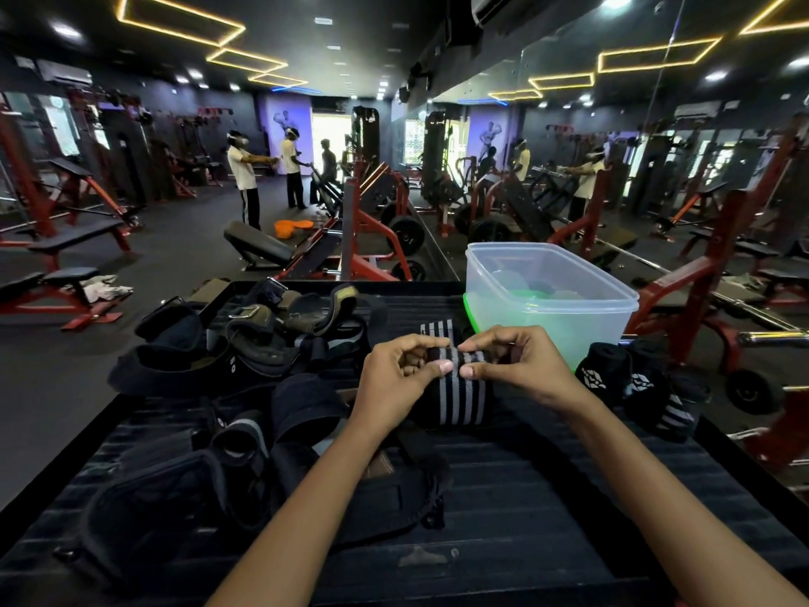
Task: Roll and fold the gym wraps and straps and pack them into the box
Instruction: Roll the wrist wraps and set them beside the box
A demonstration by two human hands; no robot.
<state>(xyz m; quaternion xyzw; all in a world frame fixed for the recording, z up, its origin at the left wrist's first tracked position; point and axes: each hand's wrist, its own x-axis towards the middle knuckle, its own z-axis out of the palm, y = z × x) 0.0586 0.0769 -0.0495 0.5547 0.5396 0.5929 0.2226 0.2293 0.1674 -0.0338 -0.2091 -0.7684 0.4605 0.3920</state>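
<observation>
Both the left hand [405, 373] and the right hand [514, 365] pinch the rolled top of a black wrap with white stripes [459, 389] above the dark ribbed bench [547, 497], with the clear plastic box [549, 295] just behind, rolled wraps [634, 387] to the right and a heap of straps [245, 339] to the left.

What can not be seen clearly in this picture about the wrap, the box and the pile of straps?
Head view only:
- Wrap: the left hand and right hand cover its rolled end, so how tight the roll is stays hidden.
- Box: its cloudy wall blurs the inside; pale round shapes show, what they are is unclear.
- Pile of straps: black on a dark mat, so single pieces cannot be counted.
</observation>
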